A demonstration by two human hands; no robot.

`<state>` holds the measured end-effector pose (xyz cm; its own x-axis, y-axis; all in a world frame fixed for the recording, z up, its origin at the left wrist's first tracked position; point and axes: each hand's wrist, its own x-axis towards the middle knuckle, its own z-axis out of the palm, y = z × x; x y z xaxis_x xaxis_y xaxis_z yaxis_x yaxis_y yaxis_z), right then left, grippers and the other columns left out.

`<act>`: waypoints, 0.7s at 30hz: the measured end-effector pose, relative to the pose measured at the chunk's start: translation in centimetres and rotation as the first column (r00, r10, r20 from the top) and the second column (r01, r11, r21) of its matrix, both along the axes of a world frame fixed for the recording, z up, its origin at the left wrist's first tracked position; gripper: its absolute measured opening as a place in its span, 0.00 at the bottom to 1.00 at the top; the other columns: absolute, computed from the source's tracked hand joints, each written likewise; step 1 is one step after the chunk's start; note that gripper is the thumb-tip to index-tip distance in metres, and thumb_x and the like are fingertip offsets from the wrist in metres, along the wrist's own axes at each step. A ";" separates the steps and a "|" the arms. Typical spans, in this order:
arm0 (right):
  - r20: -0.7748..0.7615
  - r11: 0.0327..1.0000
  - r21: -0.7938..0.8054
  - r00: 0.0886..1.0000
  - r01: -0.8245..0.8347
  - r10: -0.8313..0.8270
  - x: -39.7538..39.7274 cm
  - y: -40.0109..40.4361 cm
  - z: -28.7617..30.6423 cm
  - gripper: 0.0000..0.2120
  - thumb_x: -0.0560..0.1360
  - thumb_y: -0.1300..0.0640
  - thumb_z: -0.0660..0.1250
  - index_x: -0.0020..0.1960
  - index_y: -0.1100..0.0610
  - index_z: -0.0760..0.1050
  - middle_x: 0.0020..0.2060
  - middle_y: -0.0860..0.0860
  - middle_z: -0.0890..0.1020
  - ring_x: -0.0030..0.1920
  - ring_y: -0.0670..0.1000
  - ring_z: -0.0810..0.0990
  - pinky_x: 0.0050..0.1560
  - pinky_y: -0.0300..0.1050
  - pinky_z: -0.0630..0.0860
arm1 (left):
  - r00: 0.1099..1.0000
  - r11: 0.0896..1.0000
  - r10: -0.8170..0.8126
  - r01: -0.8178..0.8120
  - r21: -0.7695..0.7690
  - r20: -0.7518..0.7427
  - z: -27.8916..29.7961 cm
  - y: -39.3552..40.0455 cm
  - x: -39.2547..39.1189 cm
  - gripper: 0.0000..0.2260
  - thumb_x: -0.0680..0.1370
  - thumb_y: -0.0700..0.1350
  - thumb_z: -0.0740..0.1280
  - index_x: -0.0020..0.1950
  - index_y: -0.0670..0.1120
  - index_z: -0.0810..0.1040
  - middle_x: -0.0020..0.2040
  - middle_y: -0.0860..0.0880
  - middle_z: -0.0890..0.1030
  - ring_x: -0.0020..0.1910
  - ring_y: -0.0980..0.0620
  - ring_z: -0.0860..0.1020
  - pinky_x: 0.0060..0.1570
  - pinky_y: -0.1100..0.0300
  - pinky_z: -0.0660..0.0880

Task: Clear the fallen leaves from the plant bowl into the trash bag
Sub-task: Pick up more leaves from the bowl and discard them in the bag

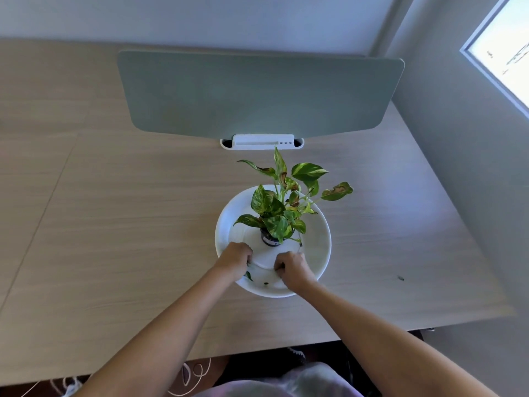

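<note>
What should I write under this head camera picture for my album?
Two hands, left hand and right hand, reach into a white bowl holding a potted plant.

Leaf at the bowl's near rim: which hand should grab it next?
Probably left. The left hand sits right above the leaf in the bowl; the right hand is farther off, across the rim.

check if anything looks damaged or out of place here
Several leaves on the potted plant have brown, dried patches, most clearly the one at far right. A fallen green leaf and a dark scrap lie in the white bowl near the hands. A small dark speck sits on the table.
</note>
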<state>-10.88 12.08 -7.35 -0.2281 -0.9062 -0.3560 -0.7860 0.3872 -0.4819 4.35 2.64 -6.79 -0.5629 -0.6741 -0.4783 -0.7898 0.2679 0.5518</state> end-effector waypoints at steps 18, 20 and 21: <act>0.784 0.473 0.188 0.159 0.861 -0.600 -11.3 10.1 3.2 0.05 0.70 0.72 0.70 0.39 0.65 0.78 0.37 0.60 0.81 0.37 0.54 0.82 0.46 0.43 0.81 | 0.725 0.576 0.673 -0.389 0.718 -0.147 3.7 2.7 -4.5 0.08 0.69 0.30 0.74 0.39 0.41 0.78 0.33 0.45 0.83 0.32 0.53 0.83 0.31 0.66 0.81; 0.808 0.429 0.221 0.082 0.876 -0.583 -13.1 13.5 3.5 0.05 0.71 0.73 0.68 0.40 0.66 0.77 0.36 0.60 0.80 0.38 0.54 0.81 0.46 0.43 0.80 | 0.705 0.488 0.692 -0.302 0.819 -0.153 4.5 5.5 -7.5 0.09 0.71 0.29 0.70 0.39 0.42 0.76 0.32 0.46 0.84 0.30 0.54 0.83 0.33 0.65 0.82; 0.814 0.412 0.236 0.053 0.880 -0.579 -13.9 15.2 3.5 0.05 0.72 0.73 0.68 0.40 0.66 0.77 0.36 0.60 0.80 0.38 0.54 0.80 0.46 0.43 0.80 | 0.705 0.457 0.693 -0.267 0.849 -0.152 4.9 7.1 -9.1 0.09 0.72 0.29 0.69 0.39 0.42 0.76 0.31 0.47 0.84 0.29 0.54 0.83 0.33 0.66 0.82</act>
